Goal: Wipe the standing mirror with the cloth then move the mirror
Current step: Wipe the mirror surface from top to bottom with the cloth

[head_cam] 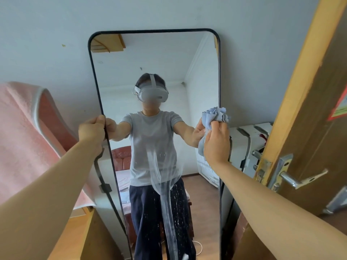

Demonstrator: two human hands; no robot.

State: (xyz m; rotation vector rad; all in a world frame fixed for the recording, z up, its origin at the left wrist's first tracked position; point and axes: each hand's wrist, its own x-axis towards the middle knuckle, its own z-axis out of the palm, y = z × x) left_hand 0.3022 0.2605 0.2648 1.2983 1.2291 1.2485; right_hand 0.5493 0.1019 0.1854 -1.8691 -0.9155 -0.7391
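Observation:
A tall standing mirror [161,59] with a thin black frame leans against the pale wall in front of me. My left hand [92,129] grips its left frame edge at mid height. My right hand [217,141] holds a bunched light-blue cloth [214,114] pressed against the glass by the right edge. A wet whitish streak with droplets [165,184] runs down the lower middle of the glass. The mirror reflects a person with a headset and both arms outstretched.
A pink towel [20,137] hangs at the left. An open wooden door [308,109] with a metal handle [294,180] stands close on the right. A white radiator [246,141] sits behind the mirror's right side. Wooden furniture [78,233] lies at lower left.

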